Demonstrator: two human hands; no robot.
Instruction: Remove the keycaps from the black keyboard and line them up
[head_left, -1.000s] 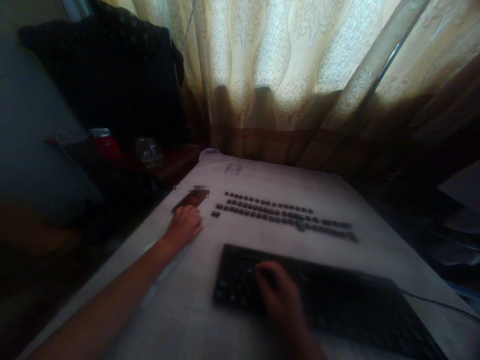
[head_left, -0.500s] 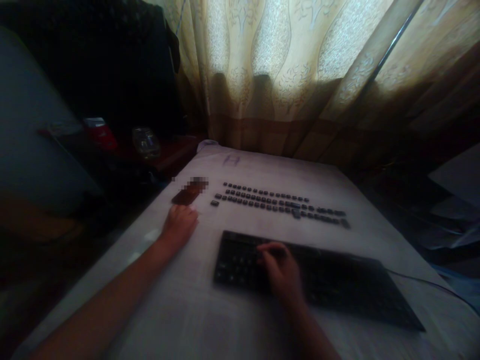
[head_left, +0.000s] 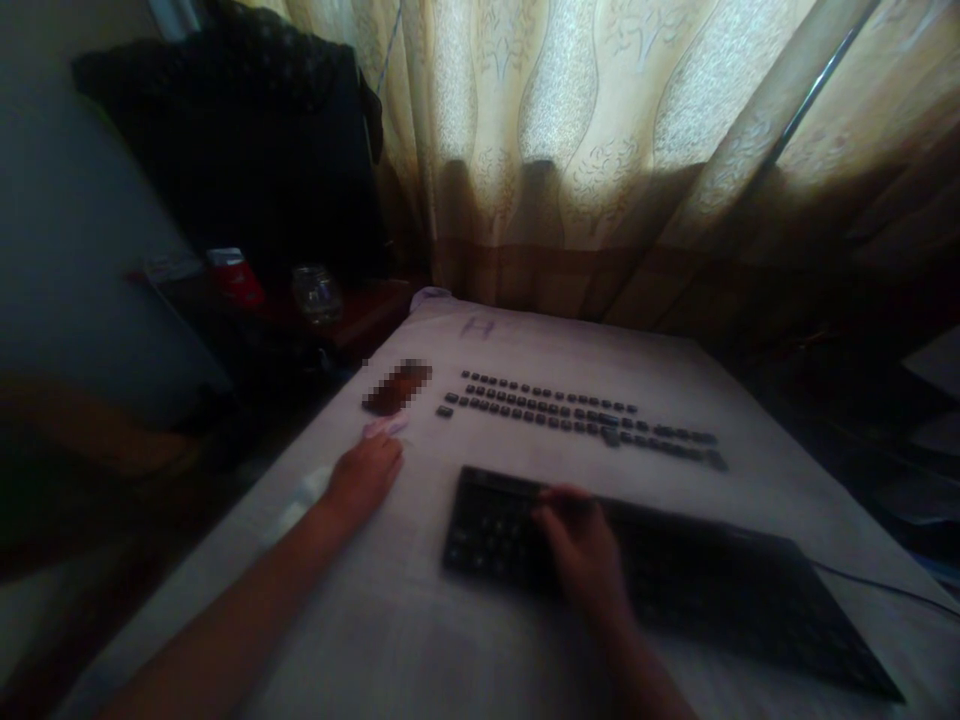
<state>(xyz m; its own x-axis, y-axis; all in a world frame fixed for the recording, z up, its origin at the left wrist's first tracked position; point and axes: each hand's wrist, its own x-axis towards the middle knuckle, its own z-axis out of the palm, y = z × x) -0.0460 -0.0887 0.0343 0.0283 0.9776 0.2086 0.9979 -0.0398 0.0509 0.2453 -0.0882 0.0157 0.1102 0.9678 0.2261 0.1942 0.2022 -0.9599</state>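
The long black keyboard (head_left: 720, 590) lies at a slant on the pale tablecloth, with some small dark keys showing at its left end. Over its left half is my right hand (head_left: 583, 540), thumb and fingertips closed in a pinch; what they hold is too dark and blurred to name. My left hand (head_left: 366, 478) is low over the cloth to the left of the keyboard, its fingers curled and closed, their tips hidden. Just beyond its knuckles lies a crumpled pinkish cloth (head_left: 385, 426). Loose black keycaps (head_left: 536, 408) stand in rows behind the keyboard.
A pixelated dark-brown flat object (head_left: 397, 388) lies near the left table edge, and something whitish (head_left: 304, 497) lies by my left forearm. A cable (head_left: 885, 585) runs off right. A red can (head_left: 236, 278), glass jar (head_left: 316, 294) and dark screen (head_left: 277, 180) stand beyond the table.
The view has shifted, so most things sit further right. My left hand has drawn back slightly from the pinkish cloth, more of which now shows. The right hand remains pinched over the keyboard.
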